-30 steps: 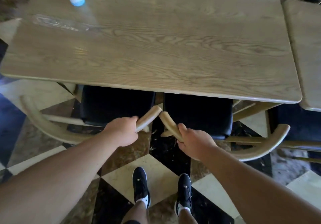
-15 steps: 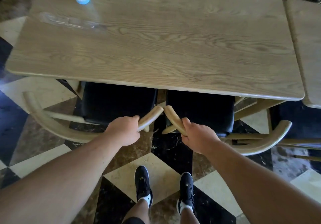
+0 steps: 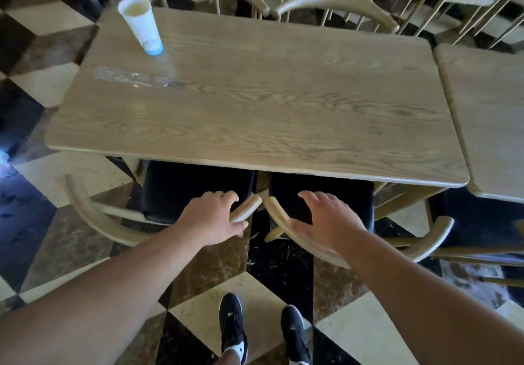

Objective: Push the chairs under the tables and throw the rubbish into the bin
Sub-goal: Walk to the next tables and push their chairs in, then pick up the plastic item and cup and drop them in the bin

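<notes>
Two wooden chairs with black seats are tucked under the near edge of a wooden table (image 3: 283,115). The left chair (image 3: 93,217) and the right chair (image 3: 433,240) have curved backrests whose tips nearly meet in the middle. My left hand (image 3: 212,220) hovers over the left chair's backrest tip, fingers spread, holding nothing. My right hand (image 3: 326,223) is lifted off the right chair's backrest, fingers apart. A white paper cup (image 3: 141,24) with a blue base stands at the table's far left corner. A clear plastic wrapper (image 3: 127,78) lies flat near it.
A second table (image 3: 490,115) adjoins on the right, with another dark-seated chair (image 3: 482,223) beneath it. Two more chairs (image 3: 326,1) stand at the far side. The floor is chequered tile; my feet (image 3: 263,333) stand behind the chairs.
Both hands have let go of the backrests and opened. The view has tilted up, so the far side of the table and the whole cup now show.
</notes>
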